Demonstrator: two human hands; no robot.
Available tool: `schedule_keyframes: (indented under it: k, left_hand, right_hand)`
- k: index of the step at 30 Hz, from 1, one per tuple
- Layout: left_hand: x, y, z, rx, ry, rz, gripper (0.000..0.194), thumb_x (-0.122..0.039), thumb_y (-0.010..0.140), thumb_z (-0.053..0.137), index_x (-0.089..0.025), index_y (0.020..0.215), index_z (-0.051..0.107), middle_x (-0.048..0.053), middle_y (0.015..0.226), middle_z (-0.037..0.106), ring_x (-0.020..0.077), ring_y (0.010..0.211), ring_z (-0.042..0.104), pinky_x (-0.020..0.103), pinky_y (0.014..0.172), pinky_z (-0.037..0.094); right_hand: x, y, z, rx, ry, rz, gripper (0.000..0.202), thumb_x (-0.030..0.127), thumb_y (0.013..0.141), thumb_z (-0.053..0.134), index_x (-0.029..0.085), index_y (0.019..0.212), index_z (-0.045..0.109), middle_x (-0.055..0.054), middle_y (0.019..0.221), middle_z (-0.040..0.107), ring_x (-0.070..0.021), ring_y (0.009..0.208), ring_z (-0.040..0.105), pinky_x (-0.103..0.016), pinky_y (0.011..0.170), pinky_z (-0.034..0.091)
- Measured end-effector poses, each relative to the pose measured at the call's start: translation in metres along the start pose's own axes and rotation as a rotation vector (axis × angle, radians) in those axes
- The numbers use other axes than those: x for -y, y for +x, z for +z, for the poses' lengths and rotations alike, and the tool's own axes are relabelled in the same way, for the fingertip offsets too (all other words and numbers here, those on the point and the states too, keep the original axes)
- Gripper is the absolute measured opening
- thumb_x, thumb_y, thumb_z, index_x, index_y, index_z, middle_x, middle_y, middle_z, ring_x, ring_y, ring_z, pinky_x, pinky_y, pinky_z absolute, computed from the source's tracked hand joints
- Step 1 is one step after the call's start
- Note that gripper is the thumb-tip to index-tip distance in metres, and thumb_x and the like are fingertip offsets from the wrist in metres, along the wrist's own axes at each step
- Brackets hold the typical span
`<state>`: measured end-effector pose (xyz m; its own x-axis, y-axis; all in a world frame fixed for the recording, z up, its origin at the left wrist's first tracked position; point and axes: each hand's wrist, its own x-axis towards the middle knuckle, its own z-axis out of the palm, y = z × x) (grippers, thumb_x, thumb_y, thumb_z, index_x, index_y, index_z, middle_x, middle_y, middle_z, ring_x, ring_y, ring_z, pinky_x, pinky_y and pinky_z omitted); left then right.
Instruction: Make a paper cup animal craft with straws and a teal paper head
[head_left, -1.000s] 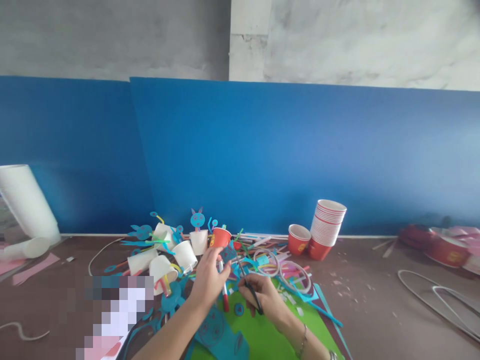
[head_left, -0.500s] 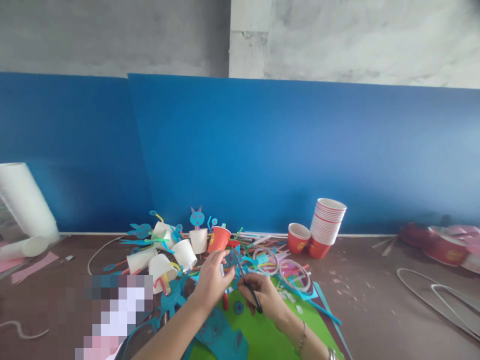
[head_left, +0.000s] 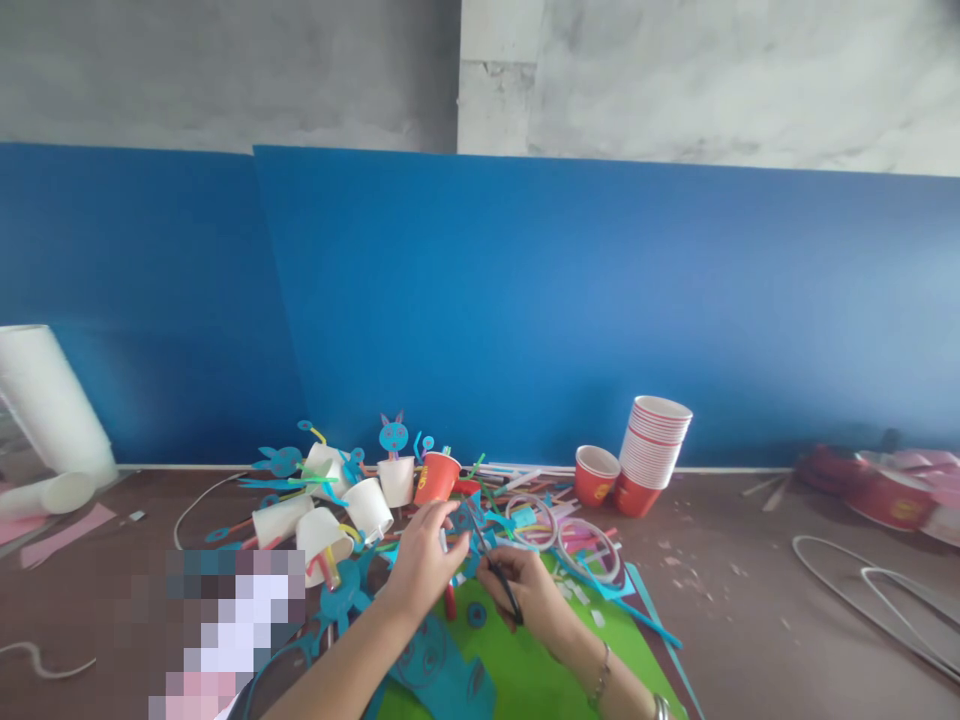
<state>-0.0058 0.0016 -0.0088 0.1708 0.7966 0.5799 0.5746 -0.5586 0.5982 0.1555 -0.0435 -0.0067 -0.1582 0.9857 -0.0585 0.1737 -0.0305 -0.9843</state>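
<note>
My right hand is closed round the dark handles of a pair of scissors, whose blades point up and to the left. Between the blades and my fingers is a piece of blue paper with drawn lines, which my left hand pinches at its edge. Below my hands lies a green sheet. On it rest a small blue paper disc and a larger blue sheet with drawn circles. A red cup stands just beyond my left hand.
White paper cups with blue paper shapes and straws crowd the left. A tall cup stack and a single red cup stand at the right back. Rolls of tape lie among straws; a cable loops at far right.
Both hands stay almost in the same place. The scissors and the blue paper piece have shifted only slightly.
</note>
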Motion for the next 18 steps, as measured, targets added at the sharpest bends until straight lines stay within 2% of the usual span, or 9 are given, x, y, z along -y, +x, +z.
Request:
schedule_keyframes:
  k: [9, 18]
  left_hand:
    - [0.0031, 0.0017, 0.0004, -0.002, -0.011, 0.02, 0.032, -0.015, 0.073, 0.06, -0.017, 0.105, 0.063, 0.006, 0.086, 0.066, 0.0212, 0.078, 0.064, 0.036, 0.078, 0.055]
    - [0.0049, 0.0014, -0.0002, 0.049, -0.008, -0.006, 0.032, -0.016, 0.073, 0.061, -0.019, 0.105, 0.063, 0.007, 0.09, 0.067, 0.022, 0.081, 0.064, 0.036, 0.081, 0.053]
  right_hand:
    - [-0.0043, 0.0018, -0.0009, -0.012, -0.018, 0.021, 0.019, 0.036, 0.068, 0.061, 0.018, 0.063, 0.056, 0.01, 0.036, 0.04, -0.0047, 0.029, 0.033, -0.017, 0.029, 0.027]
    - [-0.0072, 0.0019, -0.0044, -0.007, -0.046, 0.034, 0.021, 0.036, 0.069, 0.065, 0.018, 0.064, 0.058, 0.009, 0.038, 0.043, -0.0052, 0.029, 0.034, -0.017, 0.028, 0.027]
